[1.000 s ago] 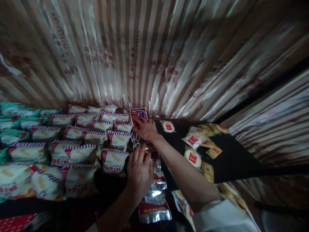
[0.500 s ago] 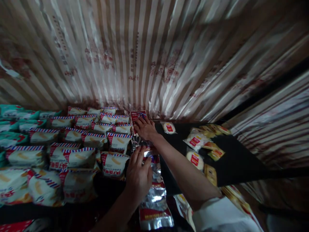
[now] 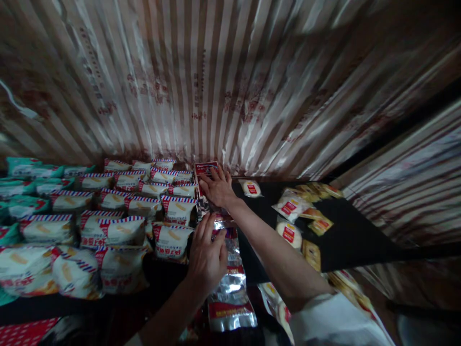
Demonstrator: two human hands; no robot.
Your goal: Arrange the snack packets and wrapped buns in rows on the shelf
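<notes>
A row of silver and red foil packets [image 3: 230, 288] runs from near me toward the back wall, ending at a red packet [image 3: 205, 169] standing at the far end. My right hand [image 3: 217, 189] reaches forward and lies with spread fingers on the far packets, fingertips against the red packet. Closer to me, my left hand [image 3: 207, 257] rests palm down on the silver packets, fingers stretched and slightly apart. To its left lie many white snack bags with red and blue striped edges [image 3: 173, 239].
Teal bags [image 3: 25, 168] fill the far left. On the black shelf surface [image 3: 345, 240] at right lie small round and square wrapped cakes [image 3: 290, 207]. A striped paper-covered wall [image 3: 216, 81] rises behind. A red patterned pack [image 3: 21, 332] shows at bottom left.
My right hand slid slightly farther forward along the red packet and its fingers spread. My left hand stays on the silver packets, barely shifted.
</notes>
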